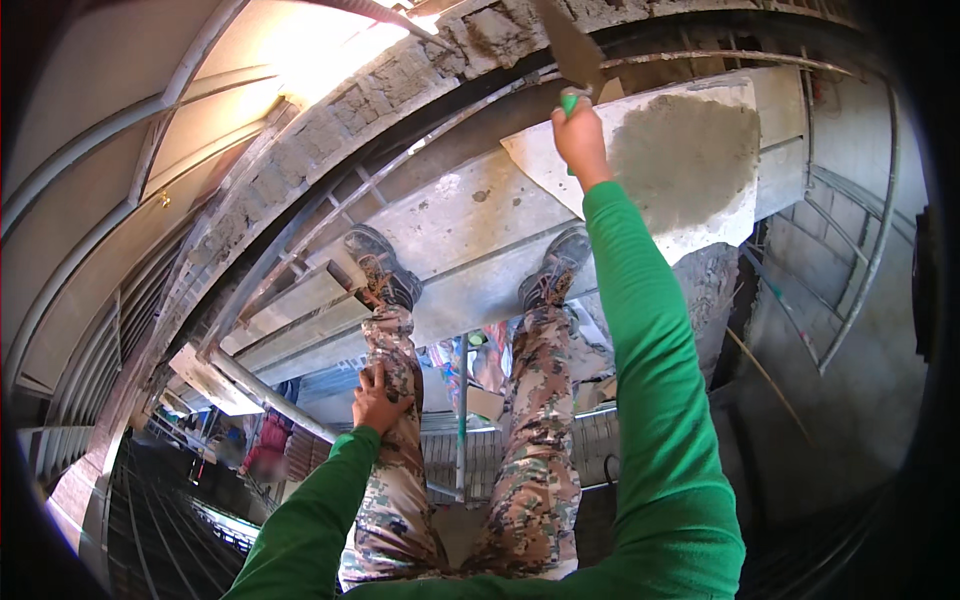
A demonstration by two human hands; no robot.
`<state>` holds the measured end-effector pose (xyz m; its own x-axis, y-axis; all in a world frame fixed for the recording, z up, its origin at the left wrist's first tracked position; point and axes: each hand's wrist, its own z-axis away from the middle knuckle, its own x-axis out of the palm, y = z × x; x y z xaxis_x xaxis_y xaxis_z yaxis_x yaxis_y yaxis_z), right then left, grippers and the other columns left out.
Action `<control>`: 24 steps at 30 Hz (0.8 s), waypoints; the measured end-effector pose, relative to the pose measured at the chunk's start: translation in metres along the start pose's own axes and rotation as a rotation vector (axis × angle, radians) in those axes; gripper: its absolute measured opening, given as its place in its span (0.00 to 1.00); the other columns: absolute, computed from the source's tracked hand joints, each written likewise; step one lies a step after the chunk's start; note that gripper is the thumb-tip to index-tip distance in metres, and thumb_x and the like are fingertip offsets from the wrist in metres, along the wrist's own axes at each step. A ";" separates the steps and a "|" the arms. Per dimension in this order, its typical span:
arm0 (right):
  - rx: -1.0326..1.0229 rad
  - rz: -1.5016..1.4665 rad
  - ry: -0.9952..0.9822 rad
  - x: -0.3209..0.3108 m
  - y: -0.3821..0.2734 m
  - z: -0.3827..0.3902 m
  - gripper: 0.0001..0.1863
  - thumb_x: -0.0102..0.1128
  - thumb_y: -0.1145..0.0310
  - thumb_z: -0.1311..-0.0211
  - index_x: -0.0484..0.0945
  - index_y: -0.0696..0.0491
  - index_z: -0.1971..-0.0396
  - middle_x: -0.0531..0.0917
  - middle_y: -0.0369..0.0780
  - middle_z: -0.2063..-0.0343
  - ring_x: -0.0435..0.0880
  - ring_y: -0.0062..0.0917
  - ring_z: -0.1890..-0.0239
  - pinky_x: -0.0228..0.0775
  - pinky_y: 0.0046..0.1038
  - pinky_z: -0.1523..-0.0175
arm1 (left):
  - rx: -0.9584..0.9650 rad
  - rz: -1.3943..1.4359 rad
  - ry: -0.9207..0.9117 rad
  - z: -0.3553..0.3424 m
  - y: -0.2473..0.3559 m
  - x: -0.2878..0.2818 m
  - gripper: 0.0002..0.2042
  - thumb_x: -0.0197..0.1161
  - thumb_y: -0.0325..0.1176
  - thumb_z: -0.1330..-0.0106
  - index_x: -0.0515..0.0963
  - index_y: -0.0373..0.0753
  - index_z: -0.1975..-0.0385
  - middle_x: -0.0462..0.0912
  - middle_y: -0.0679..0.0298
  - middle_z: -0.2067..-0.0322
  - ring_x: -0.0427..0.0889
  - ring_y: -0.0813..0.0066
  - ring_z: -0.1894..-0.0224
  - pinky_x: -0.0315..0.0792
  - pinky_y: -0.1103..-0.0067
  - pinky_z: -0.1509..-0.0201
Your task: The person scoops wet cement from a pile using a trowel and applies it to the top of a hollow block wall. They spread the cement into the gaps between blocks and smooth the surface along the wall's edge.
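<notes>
My right hand (pixel 580 140) is closed around the green handle of a trowel (pixel 572 50), arm stretched out ahead. The pointed metal blade is up at the rough wall ledge (pixel 400 75). Just right of that hand, grey wet mortar (pixel 685 160) is spread over a pale board (pixel 552 150), which lies on the metal planks I stand on. My left hand (pixel 378 403) rests on my left leg (pixel 400 370) near the knee, its fingers apart and holding nothing.
Under both shoes run narrow scaffold planks (pixel 440 225) with gaps between them. Scaffold tubes (pixel 868 270) stand at the right, and another tube (pixel 275 400) slants at the lower left. Far below on the left is another person (pixel 270 445) in dark red.
</notes>
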<state>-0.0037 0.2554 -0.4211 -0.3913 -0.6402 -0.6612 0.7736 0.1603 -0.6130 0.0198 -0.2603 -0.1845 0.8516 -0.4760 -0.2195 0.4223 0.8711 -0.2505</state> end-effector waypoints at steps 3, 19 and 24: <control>0.413 -0.541 -0.095 0.010 0.003 -0.008 0.14 0.57 0.66 0.45 0.72 0.62 0.65 0.80 0.50 0.80 0.82 0.39 0.81 0.75 0.37 0.74 | 0.015 0.003 0.014 -0.002 0.001 0.004 0.53 0.69 0.60 0.55 0.48 0.50 0.29 0.55 0.41 0.34 0.68 0.39 0.41 0.71 0.60 0.43; 0.053 0.006 0.162 0.007 -0.090 0.032 0.22 0.55 0.59 0.40 0.74 0.65 0.57 0.80 0.61 0.62 0.78 0.57 0.56 0.70 0.47 0.50 | 0.016 0.049 0.003 -0.005 -0.005 0.006 0.52 0.69 0.59 0.53 0.48 0.50 0.29 0.53 0.41 0.33 0.68 0.41 0.40 0.72 0.63 0.43; -0.122 0.413 -0.168 -0.091 -0.123 0.070 0.27 0.51 0.62 0.38 0.69 0.56 0.40 0.81 0.57 0.61 0.79 0.52 0.56 0.70 0.46 0.49 | -0.018 0.098 -0.010 -0.001 -0.011 0.013 0.52 0.69 0.59 0.53 0.47 0.50 0.29 0.52 0.41 0.33 0.67 0.41 0.40 0.72 0.63 0.43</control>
<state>-0.0289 0.2415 -0.2553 0.0315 -0.6156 -0.7875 0.7797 0.5081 -0.3659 0.0256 -0.2759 -0.1854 0.8918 -0.3870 -0.2344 0.3310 0.9112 -0.2452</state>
